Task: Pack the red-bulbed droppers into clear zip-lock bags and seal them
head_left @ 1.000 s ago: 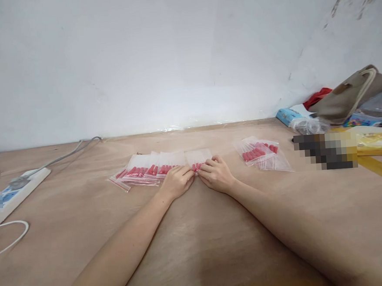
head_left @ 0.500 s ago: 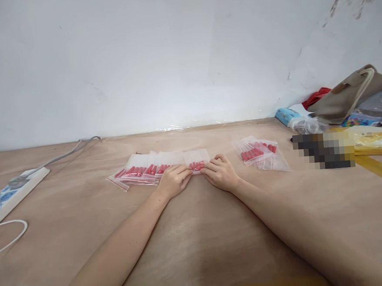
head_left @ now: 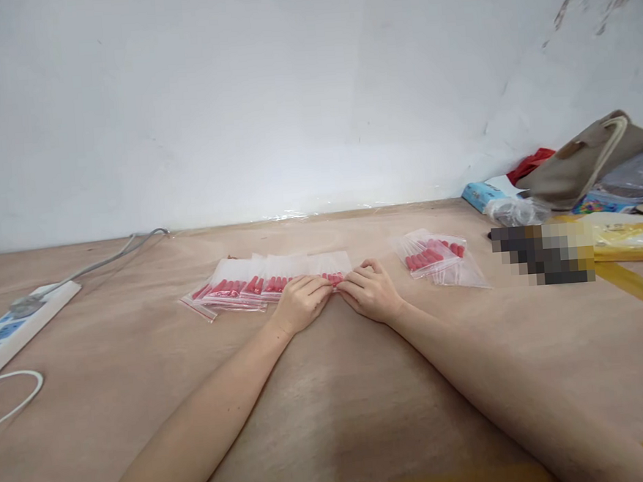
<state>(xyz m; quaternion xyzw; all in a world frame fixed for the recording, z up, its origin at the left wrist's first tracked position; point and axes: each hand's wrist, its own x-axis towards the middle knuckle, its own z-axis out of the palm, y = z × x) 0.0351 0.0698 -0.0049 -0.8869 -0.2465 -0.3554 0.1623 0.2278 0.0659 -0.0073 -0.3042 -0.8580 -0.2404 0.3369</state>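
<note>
Both of my hands pinch the near edge of a clear zip bag (head_left: 331,262) that lies flat and holds several small red pieces. My left hand (head_left: 304,301) has its fingers closed on the edge and covers part of the bag. Close beside it, my right hand (head_left: 372,290) grips the right end of the same edge, fingers closed. To the left, several similar zip bags (head_left: 230,277) overlap in a row, their red pieces showing through. More zip bags with red pieces (head_left: 433,255) lie in a loose pile right of my right hand.
A white power strip (head_left: 40,312) with a grey cable is at the left. On the right are a blue packet (head_left: 483,194), a beige bag (head_left: 580,160), a yellow package (head_left: 629,234) and a blurred dark object (head_left: 546,255). A wall rises behind the table (head_left: 114,358).
My left hand has slid right along the bag's near edge, closer to my right hand, and covers more of the red pieces. My right hand stays almost still.
</note>
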